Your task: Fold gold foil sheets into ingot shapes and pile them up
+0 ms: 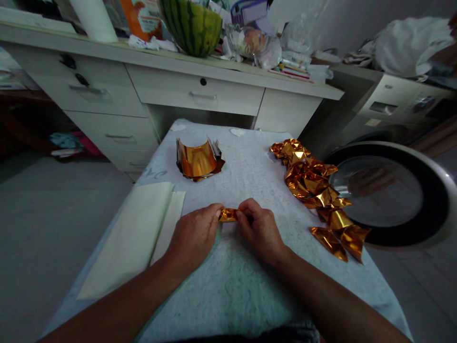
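Between my two hands, just above the cloth-covered table [221,295], a small folded piece of gold foil paper [228,215] is stretched level. My left hand [197,232] pinches its left end, thumb on top. My right hand [260,230] is closed on the right end with curled fingers. Beyond them stands a curved stack of gold foil sheets [198,161], its silvery edges turned up. A long heap of folded gold foil pieces [310,183] runs down the table's right side. Pale yellow paper [132,233] lies flat beside my left forearm.
Behind the table is a white desk with drawers [203,95], bearing a cut watermelon [194,26], an orange packet [143,19] and plastic bags. At the right, a washing machine [385,105] has its round door [389,190] open close to the table edge.
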Demonstrator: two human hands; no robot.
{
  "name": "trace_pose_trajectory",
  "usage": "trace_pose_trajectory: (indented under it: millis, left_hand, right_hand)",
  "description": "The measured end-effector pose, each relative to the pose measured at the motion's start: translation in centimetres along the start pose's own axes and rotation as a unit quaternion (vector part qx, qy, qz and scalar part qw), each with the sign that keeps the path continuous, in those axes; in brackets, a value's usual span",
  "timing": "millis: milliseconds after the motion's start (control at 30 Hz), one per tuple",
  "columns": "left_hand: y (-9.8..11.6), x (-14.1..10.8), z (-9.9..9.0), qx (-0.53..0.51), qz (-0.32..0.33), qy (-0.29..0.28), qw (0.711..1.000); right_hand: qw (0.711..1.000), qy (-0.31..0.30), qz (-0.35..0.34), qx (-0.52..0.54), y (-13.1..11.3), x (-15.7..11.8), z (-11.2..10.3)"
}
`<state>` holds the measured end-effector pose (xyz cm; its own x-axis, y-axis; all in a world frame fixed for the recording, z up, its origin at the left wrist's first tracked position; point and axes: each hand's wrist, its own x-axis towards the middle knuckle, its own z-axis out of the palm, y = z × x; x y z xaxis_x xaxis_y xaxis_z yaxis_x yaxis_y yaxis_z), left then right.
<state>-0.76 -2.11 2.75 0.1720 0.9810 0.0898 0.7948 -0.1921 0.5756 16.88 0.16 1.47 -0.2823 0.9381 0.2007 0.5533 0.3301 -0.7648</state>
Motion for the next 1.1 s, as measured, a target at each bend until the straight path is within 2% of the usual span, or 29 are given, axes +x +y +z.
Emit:
trace_pose_trajectory:
  millis: [433, 833, 1100]
  left_hand:
    - [-0.25, 0.25, 0.14, 0.069, -0.014, -0.005, 0.997]
    - [0.02, 0.0, 0.53, 0.092, 0.019, -0.015, 0.995]
    - [-0.24, 0.2, 0.37, 0.104, -0.006, 0.006, 0.995]
  right_hand:
    - [0.999, -0.029, -0.017, -0.019, -0.32, -0.38, 0.25]
    - [0.999, 0.014, -0.033, -0.028, -0.32, -0.41, -0.09]
    - [0.996, -0.012, -0.087, -0.02, -0.45, -0.62, 0.1]
